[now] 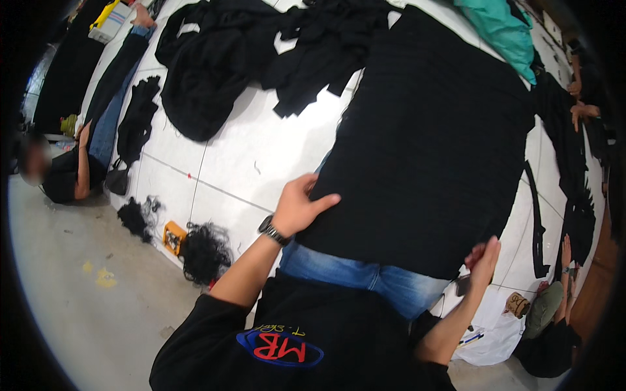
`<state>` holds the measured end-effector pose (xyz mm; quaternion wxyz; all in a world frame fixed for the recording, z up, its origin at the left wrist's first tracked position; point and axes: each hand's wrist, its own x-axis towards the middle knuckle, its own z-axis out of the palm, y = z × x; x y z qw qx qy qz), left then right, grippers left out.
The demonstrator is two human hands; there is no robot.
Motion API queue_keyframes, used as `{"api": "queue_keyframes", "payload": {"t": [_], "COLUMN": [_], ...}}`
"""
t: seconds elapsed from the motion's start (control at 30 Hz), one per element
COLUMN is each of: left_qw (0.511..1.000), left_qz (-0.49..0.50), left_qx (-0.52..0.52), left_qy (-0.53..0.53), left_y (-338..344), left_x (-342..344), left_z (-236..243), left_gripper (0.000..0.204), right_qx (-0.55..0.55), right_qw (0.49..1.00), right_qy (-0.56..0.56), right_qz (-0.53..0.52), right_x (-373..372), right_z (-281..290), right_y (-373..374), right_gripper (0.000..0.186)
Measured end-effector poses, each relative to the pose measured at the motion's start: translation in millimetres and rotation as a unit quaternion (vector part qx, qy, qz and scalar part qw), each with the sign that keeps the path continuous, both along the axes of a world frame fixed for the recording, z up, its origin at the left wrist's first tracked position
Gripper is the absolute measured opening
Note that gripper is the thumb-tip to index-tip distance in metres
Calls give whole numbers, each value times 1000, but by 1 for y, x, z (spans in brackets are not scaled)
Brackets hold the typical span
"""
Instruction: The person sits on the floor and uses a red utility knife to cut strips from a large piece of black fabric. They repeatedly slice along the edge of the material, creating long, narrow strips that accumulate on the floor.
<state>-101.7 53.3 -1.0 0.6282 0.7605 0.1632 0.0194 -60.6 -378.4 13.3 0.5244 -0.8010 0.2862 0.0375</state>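
A large stack or sheet of black fabric (424, 143) stretches away from me, its near end over my jeans-clad legs. At its near left edge is my left hand (301, 205), wearing a dark metal watch. The thumb is stretched out over the cloth, apart from the fingers, which lie against the edge and are partly hidden. On the other side, my right hand (482, 262) stands along the near right edge with its fingers straight and close to the fabric. A small dark thing beneath that hand is too unclear to name.
Black fabric pieces (208, 78) lie across the white tiled floor (228, 163). Left of me are tangled black threads (205, 251) and a small orange box (173, 238). A green cloth (499, 29) lies far right. A person (78, 156) sits left; others work at right.
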Motion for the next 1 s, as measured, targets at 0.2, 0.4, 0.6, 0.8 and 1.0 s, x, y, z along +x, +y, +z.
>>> {"api": "queue_keyframes", "payload": {"t": [0.2,0.4,0.6,0.8,1.0], "left_qw": [994,991,988,983,978], "left_qz": [93,123,140,169,198], "left_qx": [43,33,-11,-63,-66], "left_qy": [23,40,57,43,6], "left_y": [-8,10,23,22,16], "left_x": [15,10,10,11,9], "left_z": [-24,-25,-17,-17,-21], "left_gripper": [31,26,22,24,23], "right_qx": [9,-52,-179,-201,-234], "right_qw": [924,859,802,780,764], "right_qy": [-139,-158,-255,-284,-298], "right_qz": [356,483,509,520,523], "right_x": [26,15,6,8,5], "right_z": [29,34,11,1,-2], "right_y": [160,253,294,308,314], "right_gripper": [26,25,21,27,29]}}
